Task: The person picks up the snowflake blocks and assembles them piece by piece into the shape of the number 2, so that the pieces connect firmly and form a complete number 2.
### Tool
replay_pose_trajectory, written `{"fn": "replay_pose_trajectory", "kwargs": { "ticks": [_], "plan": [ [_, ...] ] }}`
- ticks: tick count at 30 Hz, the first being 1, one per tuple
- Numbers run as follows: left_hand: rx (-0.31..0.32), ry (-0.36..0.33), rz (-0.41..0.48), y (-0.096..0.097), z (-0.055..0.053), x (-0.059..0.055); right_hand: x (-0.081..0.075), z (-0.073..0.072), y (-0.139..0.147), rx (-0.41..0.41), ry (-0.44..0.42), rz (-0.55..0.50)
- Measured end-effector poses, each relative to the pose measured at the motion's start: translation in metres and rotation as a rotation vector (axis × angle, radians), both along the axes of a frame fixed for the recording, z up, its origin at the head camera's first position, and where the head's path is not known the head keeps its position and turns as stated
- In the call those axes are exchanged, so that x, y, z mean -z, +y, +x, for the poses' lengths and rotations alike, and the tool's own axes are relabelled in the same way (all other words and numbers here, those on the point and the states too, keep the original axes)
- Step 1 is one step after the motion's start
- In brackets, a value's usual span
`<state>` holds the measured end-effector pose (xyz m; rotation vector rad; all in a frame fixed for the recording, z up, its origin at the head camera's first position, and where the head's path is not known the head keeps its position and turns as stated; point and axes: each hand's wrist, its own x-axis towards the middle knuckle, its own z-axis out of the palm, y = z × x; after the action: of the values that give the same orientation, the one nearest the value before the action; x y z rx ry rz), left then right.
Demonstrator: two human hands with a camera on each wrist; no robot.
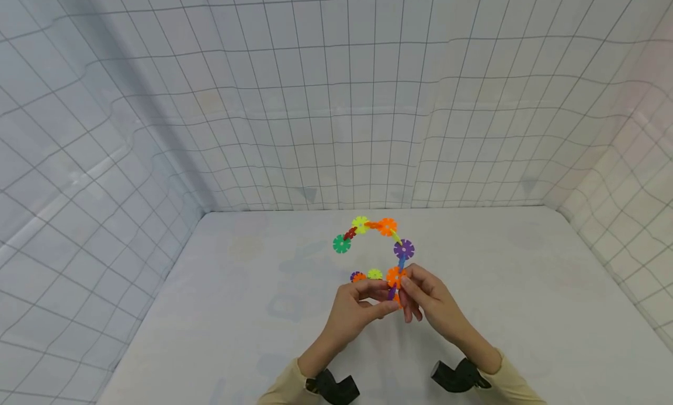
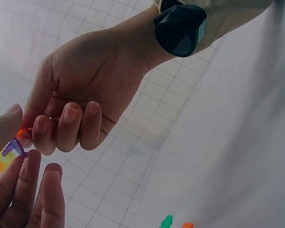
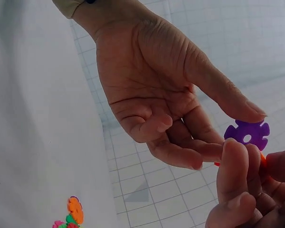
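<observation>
In the head view, a curved chain of slotted toy discs runs up from the hands, through a purple disc (image 1: 404, 249) and a yellow disc (image 1: 360, 224) to a green disc (image 1: 342, 244). My left hand (image 1: 351, 311) pinches a purple disc (image 3: 247, 137) between thumb and fingers. Just above it, the right hand (image 1: 437, 303) grips an orange disc (image 1: 395, 277) with its thumb and fingers. Both hands meet closely, so the joint between these discs is partly hidden. The left wrist view shows orange pinched at the right fingertips.
Beyond the left fingers sit a yellow-green disc (image 1: 375, 273) and an orange one (image 1: 359, 277); their link to the chain is hidden. A white table (image 1: 236, 311) lies below. Grid-patterned white walls (image 1: 363, 101) enclose the back and sides.
</observation>
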<state>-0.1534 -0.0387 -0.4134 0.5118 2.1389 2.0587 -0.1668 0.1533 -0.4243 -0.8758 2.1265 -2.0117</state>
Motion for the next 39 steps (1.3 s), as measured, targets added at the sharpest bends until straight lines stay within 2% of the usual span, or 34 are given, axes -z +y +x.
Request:
{"fn": "replay_pose_trajectory", "kwargs": {
  "ticks": [7, 16, 22, 29, 39],
  "plan": [
    [-0.008, -0.01, -0.017, -0.0025, -0.0001, -0.0018, -0.0025, 0.0005, 0.0029, 0.001, 0.001, 0.042],
    [0.006, -0.018, 0.004, -0.0034, 0.0008, -0.0027, -0.003, 0.0007, 0.0037, -0.004, 0.017, 0.037],
    [-0.015, -0.018, 0.027, -0.0013, 0.0024, -0.0026, -0.0017, 0.0015, 0.0016, -0.006, 0.018, 0.035],
    [-0.055, 0.009, 0.009, 0.001, 0.0043, -0.0028, -0.0024, 0.0029, -0.0006, 0.016, 0.004, 0.044],
    [-0.047, 0.0, 0.034, 0.0017, 0.0035, -0.0008, -0.002, 0.0027, -0.0006, 0.015, 0.015, 0.049]
  ]
}}
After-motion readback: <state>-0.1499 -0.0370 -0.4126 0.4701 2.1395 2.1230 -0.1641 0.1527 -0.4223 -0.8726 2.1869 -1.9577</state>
